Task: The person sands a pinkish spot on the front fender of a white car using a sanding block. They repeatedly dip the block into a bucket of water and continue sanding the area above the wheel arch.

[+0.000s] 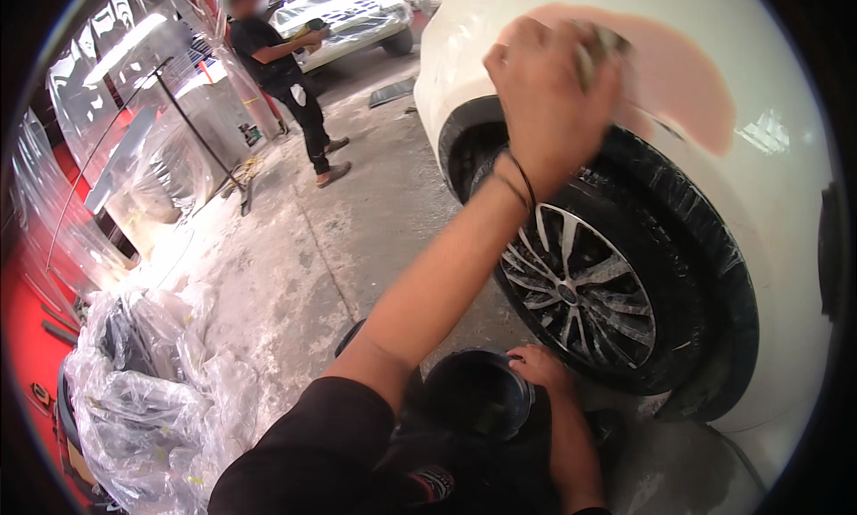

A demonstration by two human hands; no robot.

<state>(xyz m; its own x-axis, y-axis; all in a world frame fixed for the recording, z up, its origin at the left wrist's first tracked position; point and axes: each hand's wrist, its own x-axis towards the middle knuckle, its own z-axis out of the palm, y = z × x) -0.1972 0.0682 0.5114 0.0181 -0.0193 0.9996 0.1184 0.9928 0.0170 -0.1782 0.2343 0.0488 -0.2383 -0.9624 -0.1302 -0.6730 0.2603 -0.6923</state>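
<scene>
Garage floor, left hand [546, 95] pressing sanding pad [600, 51] on fender [696, 95]

A small greyish sanding pad [600, 51] lies flat against the pink filler patch [678, 78] on the white fender, above the wheel [585, 287]. A dark round bucket [478, 394] stands upright below the wheel.

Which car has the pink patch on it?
The near white car, which the left hand rubs above the wheel. The far car sits under clear plastic.
</scene>
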